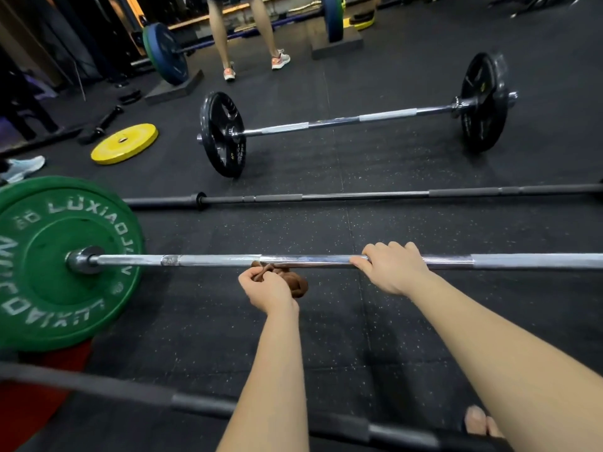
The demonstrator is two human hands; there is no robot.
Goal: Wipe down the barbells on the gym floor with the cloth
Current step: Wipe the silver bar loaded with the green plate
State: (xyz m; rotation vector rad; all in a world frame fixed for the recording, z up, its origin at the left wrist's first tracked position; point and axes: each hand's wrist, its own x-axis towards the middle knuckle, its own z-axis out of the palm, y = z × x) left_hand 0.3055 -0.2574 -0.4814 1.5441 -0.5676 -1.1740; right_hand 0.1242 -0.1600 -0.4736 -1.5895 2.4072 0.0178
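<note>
Brown cloth [287, 282], bunched, is gripped by the left hand [266, 288] just under the chrome barbell [212, 261] shaft; the right hand [391, 269] wraps the same bar, near the green plate [49, 256].

A single wide-angle camera on the person's head looks forward and down along both forearms [270, 370] to the floor [359, 337]. The chrome bar [212, 261] lies close, across mid-frame; farther barbells [332, 121] and a bystander's legs [217, 31] reach the top edge.
</note>
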